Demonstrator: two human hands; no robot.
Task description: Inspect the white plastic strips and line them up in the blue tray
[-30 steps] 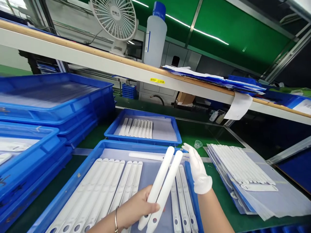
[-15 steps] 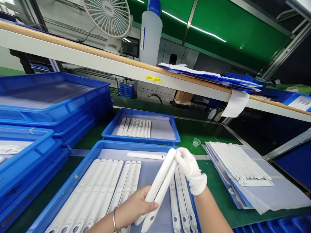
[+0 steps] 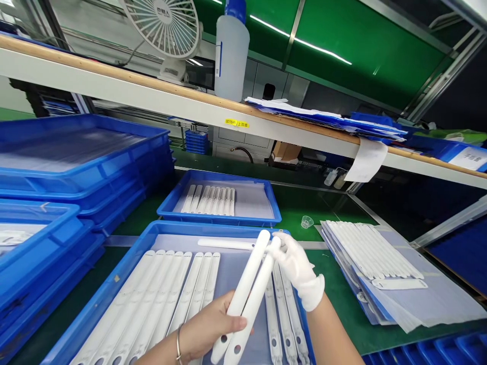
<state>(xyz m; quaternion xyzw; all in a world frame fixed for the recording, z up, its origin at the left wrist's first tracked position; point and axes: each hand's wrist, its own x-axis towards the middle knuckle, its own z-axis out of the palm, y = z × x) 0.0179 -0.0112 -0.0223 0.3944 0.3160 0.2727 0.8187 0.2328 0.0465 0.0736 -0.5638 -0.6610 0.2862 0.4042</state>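
Two long white strips [image 3: 255, 291], rounded at the top and each with a hole near the lower end, are gripped near their lower part by my bare left hand [image 3: 215, 322], which wears a bracelet. They fan apart slightly. My right hand [image 3: 294, 261], in a white glove, pinches the upper end of the right-hand strip. Both hands are over a blue tray [image 3: 152, 230] lined with a pale sheet. Several white strips [image 3: 152, 299] lie side by side in its left part, one [image 3: 224, 244] lies crosswise at the back, and more [image 3: 285, 319] lie at the right.
A smaller blue tray [image 3: 276, 205] with strips sits behind. Stacked blue trays [image 3: 76, 187] stand at the left. Right are sheets with a pile of strips [image 3: 371, 248] and a small clear cup [image 3: 306, 221]. A shelf [image 3: 190, 104] carrying a fan [image 3: 163, 23] and bottle [image 3: 231, 58] crosses above.
The tops of the two held strips have spread farther apart. My gloved right hand has shifted slightly, and its fingers are now on the right-hand strip's end.
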